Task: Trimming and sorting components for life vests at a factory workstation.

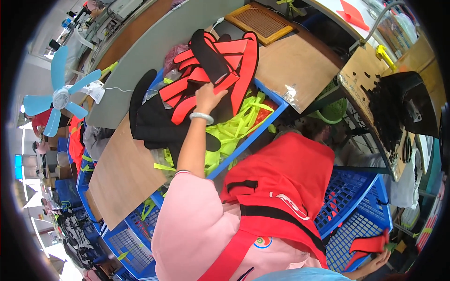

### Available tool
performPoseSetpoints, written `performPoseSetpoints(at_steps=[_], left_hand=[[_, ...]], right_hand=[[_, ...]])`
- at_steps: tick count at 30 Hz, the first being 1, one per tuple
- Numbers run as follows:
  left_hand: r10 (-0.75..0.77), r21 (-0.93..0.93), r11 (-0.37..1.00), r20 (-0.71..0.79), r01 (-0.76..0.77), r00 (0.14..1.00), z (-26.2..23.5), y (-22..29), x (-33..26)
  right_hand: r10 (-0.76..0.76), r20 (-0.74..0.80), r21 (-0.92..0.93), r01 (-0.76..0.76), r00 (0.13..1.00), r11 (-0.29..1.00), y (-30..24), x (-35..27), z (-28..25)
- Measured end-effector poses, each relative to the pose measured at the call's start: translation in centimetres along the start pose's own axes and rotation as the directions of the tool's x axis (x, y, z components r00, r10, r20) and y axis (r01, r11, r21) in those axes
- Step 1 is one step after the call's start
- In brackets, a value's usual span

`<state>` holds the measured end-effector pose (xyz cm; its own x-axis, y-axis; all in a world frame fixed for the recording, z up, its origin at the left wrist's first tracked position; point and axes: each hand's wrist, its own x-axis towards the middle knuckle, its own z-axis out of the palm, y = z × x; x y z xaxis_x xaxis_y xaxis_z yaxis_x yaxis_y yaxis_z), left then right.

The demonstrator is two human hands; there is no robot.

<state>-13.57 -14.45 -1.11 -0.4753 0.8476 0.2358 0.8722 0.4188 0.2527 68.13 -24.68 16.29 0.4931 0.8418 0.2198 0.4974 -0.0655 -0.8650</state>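
Note:
My left hand [208,98], wearing a pale bangle, reaches onto a pile of red-and-black padded fabric pieces [246,70]. Its fingers curl at the edge of a strip there, with the thumb lying out to the right; the fingertips are partly hidden. Black padded pieces [157,119] lie left of the wrist. Under the pile, yellow-green ribbons [234,131] fill a blue crate [276,112]. Far down at the lower right, my right hand [375,264] holds a red-and-black fabric piece [368,244] beside a blue basket.
Blue mesh baskets [370,210] stand to my right, more [126,243] at lower left. Brown boards [124,173] flank the crate. A blue-bladed fan [61,98] stands at left. On the right is a worn worktable [361,89] with black scraps; a wood-framed woven panel [260,23] lies behind.

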Motion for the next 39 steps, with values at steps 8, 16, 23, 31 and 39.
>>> performPoseSetpoints(at_steps=[8,16,23,31,39], left_hand=[[-0.021,-0.248,0.969,-0.061,0.006,0.998,-4.8,4.1,-3.0],[0.204,-0.558,0.816,0.033,-0.151,0.978,-11.2,8.2,-11.7],[0.381,-0.618,0.786,0.442,-0.032,0.812,-12.5,11.7,-18.3],[0.467,-0.81,0.573,0.445,0.121,0.765,-17.8,10.6,-16.3],[0.599,-0.985,0.173,0.107,0.003,0.793,-24.3,8.0,-13.1]], right_hand=[[-0.064,0.245,-0.358,0.151,0.968,0.922,-0.9,-0.5,8.4],[-0.319,0.711,-0.006,0.459,0.627,0.889,-11.4,-5.0,28.9],[-0.588,0.783,0.309,0.693,0.202,0.651,-18.4,-10.4,41.2],[-0.114,0.955,0.063,0.191,0.273,0.98,-5.7,-8.8,49.1],[-0.36,0.931,0.294,-0.464,-0.06,0.836,-14.5,-8.3,49.4]])
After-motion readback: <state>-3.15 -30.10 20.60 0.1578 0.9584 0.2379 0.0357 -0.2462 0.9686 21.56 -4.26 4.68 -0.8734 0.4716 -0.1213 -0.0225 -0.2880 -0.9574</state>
